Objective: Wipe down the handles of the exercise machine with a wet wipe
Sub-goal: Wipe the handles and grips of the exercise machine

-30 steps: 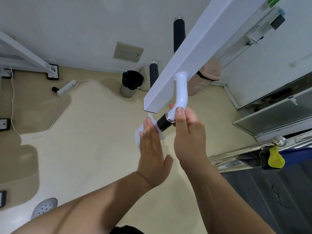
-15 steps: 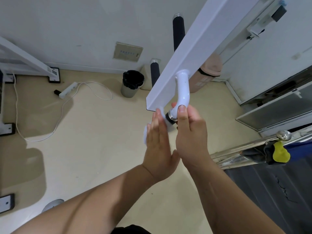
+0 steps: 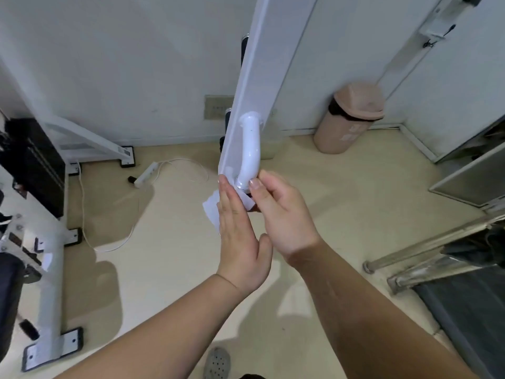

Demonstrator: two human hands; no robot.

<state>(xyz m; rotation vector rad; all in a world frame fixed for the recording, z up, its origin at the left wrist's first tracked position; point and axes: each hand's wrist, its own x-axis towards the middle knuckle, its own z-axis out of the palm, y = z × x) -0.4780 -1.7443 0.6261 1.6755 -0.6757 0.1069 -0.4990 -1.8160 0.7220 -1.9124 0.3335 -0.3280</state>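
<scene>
A white beam (image 3: 259,72) of the exercise machine runs overhead toward me, with a curved white handle tube (image 3: 250,151) hanging from it. The handle's black grip is almost wholly hidden between my hands. My left hand (image 3: 239,236) is flat, fingers straight, pressing a white wet wipe (image 3: 211,210) against the grip from the left. My right hand (image 3: 281,214) curls around the grip from the right, thumb up beside the tube's lower end. Further black handles (image 3: 243,47) show behind the beam.
A tan swing-lid bin (image 3: 347,119) stands in the corner. A white power strip (image 3: 146,173) and its cable lie on the beige floor. The machine's white frame (image 3: 49,283) is at the left, chrome bars (image 3: 437,242) at the right, and a grey slipper (image 3: 217,362) is below.
The view has turned, so the beam now looks more upright. My left hand with the wipe has slid up along the grip to the tube's end, close against my right hand.
</scene>
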